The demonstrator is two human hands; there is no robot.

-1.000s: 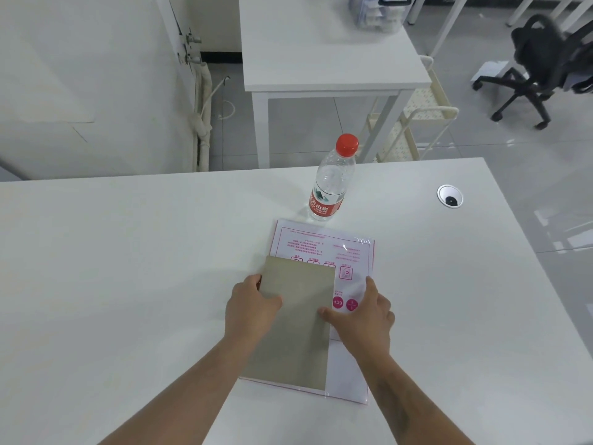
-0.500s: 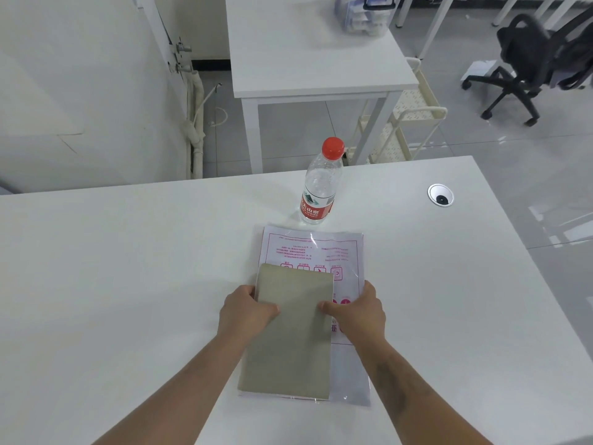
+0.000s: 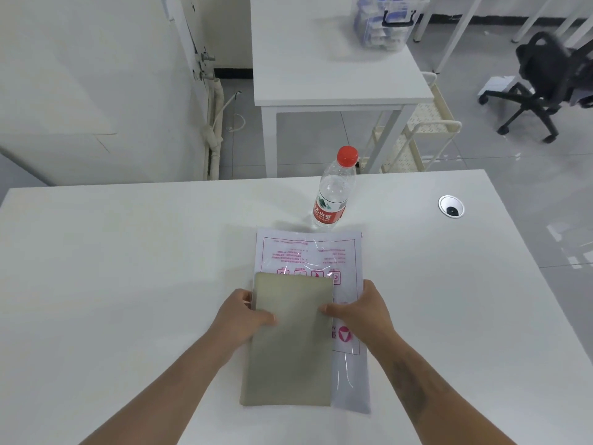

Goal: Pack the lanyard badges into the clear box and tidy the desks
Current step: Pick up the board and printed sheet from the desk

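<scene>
Both grips pinching khaki notebook (image 3: 288, 342) edges, left hand (image 3: 239, 316), right hand (image 3: 362, 313), fingers partly hidden, plastic bag (image 3: 348, 258) beneath

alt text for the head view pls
Both hands, left hand and right hand, square a khaki notebook on a printed plastic bag on a white desk; a red-capped water bottle stands behind.

- We see the near white desk (image 3: 128, 268), with a round cable grommet (image 3: 451, 206) set near its right edge.
- On it stand an upright red-capped water bottle (image 3: 333, 194) and, just before it, a flat printed plastic bag (image 3: 340, 255).
- We note the far white desk (image 3: 321, 69) bearing a clear box (image 3: 385, 24).
</scene>
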